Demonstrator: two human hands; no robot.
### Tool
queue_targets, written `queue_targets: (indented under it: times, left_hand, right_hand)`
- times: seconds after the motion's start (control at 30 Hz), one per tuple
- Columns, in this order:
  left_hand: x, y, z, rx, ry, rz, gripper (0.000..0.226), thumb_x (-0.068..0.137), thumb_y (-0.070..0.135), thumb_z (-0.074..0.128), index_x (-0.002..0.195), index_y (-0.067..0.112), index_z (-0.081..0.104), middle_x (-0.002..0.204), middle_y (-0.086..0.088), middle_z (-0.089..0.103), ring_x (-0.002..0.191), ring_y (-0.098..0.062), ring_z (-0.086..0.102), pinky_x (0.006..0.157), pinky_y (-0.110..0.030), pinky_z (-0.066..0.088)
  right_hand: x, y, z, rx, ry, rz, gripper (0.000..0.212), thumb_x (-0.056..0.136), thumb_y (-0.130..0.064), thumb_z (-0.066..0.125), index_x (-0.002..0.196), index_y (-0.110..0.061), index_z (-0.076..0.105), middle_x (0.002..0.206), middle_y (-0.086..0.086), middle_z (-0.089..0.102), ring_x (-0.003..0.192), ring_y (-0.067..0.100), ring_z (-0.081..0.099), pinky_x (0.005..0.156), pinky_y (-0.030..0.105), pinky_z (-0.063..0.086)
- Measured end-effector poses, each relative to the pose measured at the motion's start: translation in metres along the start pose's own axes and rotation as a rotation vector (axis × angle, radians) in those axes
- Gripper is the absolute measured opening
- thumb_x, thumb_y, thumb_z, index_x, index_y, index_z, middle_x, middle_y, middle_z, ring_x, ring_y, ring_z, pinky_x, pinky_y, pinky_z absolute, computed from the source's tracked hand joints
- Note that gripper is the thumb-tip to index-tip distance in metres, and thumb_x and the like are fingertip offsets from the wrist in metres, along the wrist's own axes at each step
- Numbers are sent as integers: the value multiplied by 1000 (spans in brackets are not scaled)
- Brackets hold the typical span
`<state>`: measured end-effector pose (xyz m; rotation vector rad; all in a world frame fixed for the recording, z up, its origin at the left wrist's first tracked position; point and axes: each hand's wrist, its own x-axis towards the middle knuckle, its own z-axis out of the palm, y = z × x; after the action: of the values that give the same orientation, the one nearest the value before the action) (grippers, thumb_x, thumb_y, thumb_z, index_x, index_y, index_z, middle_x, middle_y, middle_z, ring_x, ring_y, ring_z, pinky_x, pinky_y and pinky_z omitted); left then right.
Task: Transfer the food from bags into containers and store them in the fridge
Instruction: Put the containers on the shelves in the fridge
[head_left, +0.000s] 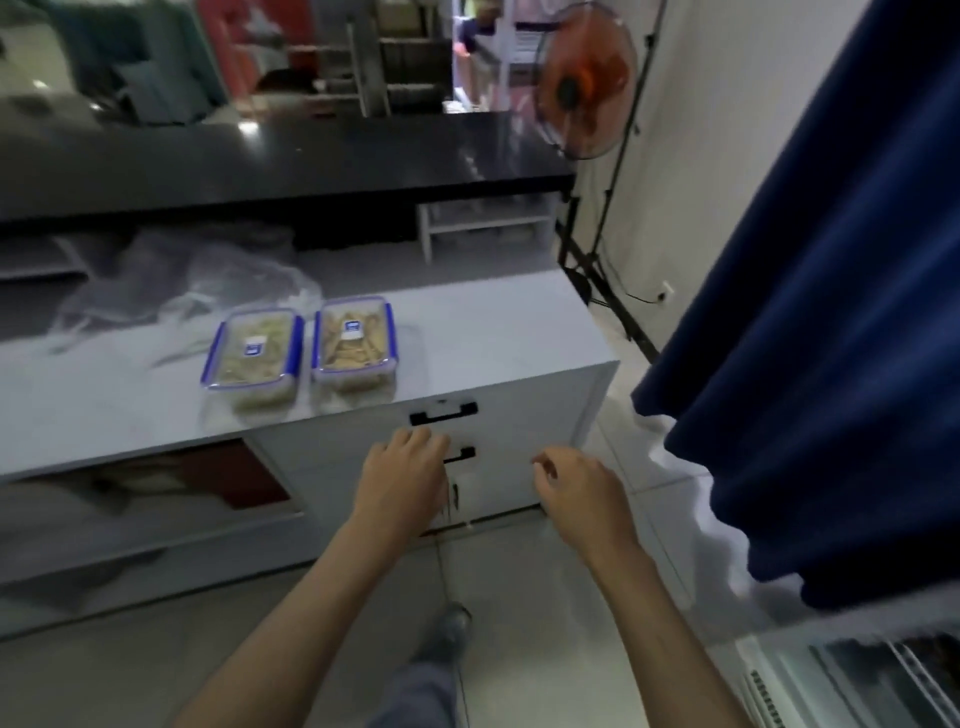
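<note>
Crumpled empty bags (171, 283) lie at the left of the white counter (493, 322), and two lidded containers (254, 358) sit filled side by side near its front edge — the filling looks done, the storing not. The left hand (402, 478) and right hand (582, 493) reach forward, fingers loose, holding nothing. An orange fan (584, 83) stands behind; the fridge (852, 680) — apparently open — shows at bottom right under a blue curtain (831, 338)
</note>
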<state>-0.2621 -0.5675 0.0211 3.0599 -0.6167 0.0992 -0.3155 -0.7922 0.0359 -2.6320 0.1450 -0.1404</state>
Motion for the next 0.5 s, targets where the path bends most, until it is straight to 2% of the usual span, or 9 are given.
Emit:
queue_targets:
  times: [0.2,0.33,0.43,0.5]
  left_hand:
    - [17,-91,16,-29,4,-151,30,83,18,69,113,14,68,106,-7,68,97,-31,65,75,-43,52]
    - [42,-147,30,-67,-12,-217,32,78,15,73,110,11,69,109,-10,67,95,-33,65,69,-43,54]
    - [64,-190,42,-124,23,-259,33,76,12,75,108,10,70,104,-10,69,93,-34,67,67,-43,53]
    - [79,-217,51,-146,65,-285,32,76,11,75,107,9,70,102,-12,68,95,-36,66,71,-45,53]
  right_hand:
    - [67,-61,52,11,-128,-104,19,100,-30,56,93,-19,70,90,-2,71,80,19,66,71,37,56]
    - [120,-97,82,-19,-203,-122,17,99,-28,56,103,-22,71,99,-3,72,87,19,66,75,36,56]
    - [160,-121,105,-26,-255,-103,16,100,-27,55,102,-22,71,99,-6,71,89,17,65,74,34,54]
    - [185,-134,124,-12,-287,-69,18,100,-29,54,108,-25,70,102,-9,70,93,16,65,79,36,56]
